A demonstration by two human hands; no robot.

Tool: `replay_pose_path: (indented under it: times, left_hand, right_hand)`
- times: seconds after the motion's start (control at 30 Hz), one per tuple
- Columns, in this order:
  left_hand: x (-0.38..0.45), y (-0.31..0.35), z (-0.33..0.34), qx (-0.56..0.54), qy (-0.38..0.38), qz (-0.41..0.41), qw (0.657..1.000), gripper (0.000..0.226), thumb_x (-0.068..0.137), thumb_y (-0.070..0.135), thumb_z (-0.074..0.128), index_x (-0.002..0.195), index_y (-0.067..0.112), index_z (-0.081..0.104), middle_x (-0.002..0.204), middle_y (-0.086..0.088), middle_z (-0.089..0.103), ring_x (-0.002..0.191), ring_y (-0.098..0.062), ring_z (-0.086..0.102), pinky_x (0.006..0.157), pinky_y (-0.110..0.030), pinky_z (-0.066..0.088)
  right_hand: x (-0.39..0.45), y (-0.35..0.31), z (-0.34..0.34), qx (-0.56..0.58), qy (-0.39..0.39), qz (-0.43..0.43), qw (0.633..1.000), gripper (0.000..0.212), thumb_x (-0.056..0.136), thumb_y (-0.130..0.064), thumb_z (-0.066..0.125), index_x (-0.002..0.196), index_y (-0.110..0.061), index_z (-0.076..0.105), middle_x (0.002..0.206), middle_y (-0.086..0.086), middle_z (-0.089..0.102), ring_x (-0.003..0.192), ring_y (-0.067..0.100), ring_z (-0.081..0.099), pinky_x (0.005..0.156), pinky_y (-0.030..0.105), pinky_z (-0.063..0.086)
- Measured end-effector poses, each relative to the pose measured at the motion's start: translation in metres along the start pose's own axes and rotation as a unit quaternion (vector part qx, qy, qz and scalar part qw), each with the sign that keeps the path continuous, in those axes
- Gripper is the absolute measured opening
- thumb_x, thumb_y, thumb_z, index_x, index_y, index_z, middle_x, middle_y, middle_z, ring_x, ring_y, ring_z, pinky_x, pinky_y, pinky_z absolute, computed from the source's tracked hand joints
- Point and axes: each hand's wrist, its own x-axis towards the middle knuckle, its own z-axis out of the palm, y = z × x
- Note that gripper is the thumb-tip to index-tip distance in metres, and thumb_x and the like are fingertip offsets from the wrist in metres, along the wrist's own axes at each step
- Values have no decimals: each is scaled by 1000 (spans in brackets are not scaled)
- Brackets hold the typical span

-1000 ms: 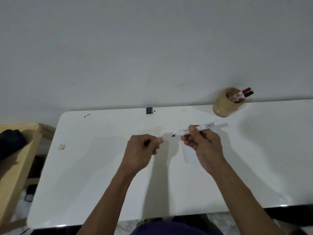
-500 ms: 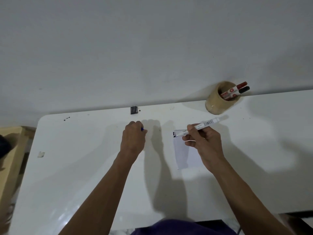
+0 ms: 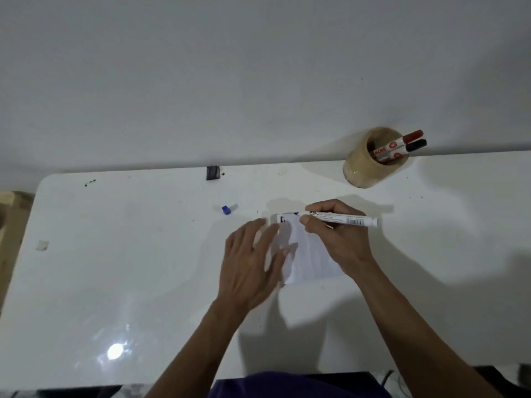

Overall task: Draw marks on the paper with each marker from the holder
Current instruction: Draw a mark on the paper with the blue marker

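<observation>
From the head view we see the right hand [image 3: 342,242] closed around an uncapped white marker [image 3: 342,219], its barrel lying nearly level and its dark tip on the far edge of the small paper slip [image 3: 311,254]; half a second ago the tip hung just above that edge. The slip lies near the middle of the white table [image 3: 129,268], partly under both hands; a dark mark shows at its far left corner. Our left hand [image 3: 250,262] is now spread flat, holding nothing, with its fingertips [image 3: 284,252] on the slip's left side; half a second ago it was a fist farther toward the back edge, pinching the blue cap. That blue cap [image 3: 226,210] now lies loose on the table, left of the slip and apart from it. The tan holder [image 3: 370,165] stands at the back edge toward the right, as before, with a red-capped marker [image 3: 402,141] and a black-capped marker [image 3: 411,147] leaning out of it; a small black block [image 3: 212,172] sits at the back edge near the middle.
</observation>
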Motion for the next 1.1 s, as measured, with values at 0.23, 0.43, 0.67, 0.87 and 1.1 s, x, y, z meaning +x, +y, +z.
replay_pose_path:
  times: [0.23,0.43,0.67,0.87,1.1]
  left_hand:
    - [-4,-2,30,61,-17,27,998,45,98,50,48,134,25,57,142,-9,56,133,-29,50,112,-49,34]
    - [-5,-3,35,66,50,41,996,47,95,49,55,132,21,63,138,-12,61,131,-30,54,108,-52,39]
    - [-6,-6,41,63,89,43,993,48,93,49,61,127,16,67,135,-13,63,130,-30,57,106,-53,42]
    - [-6,-6,42,60,94,41,993,49,92,50,61,127,16,67,136,-12,63,130,-29,57,106,-53,42]
    - [-6,-6,42,54,104,41,992,48,92,50,62,126,16,68,135,-13,64,130,-29,57,106,-53,42]
  right_hand:
    - [15,12,4,-107,-23,-62,992,15,75,-5,87,80,-4,73,81,3,78,71,22,74,62,32,60]
    - [24,24,10,-159,-41,-73,984,16,75,-10,88,77,-4,72,74,-2,76,61,7,68,55,22,54]
    - [26,27,12,-166,-32,-79,983,17,77,-13,88,78,-5,73,75,-2,76,66,13,72,57,28,59]
    - [25,27,13,-171,-28,-78,982,17,77,-14,88,78,-5,73,75,-2,76,66,14,73,57,30,59]
    - [25,25,13,-168,-35,-63,983,17,76,-12,88,75,-4,72,71,-3,74,61,10,68,54,22,54]
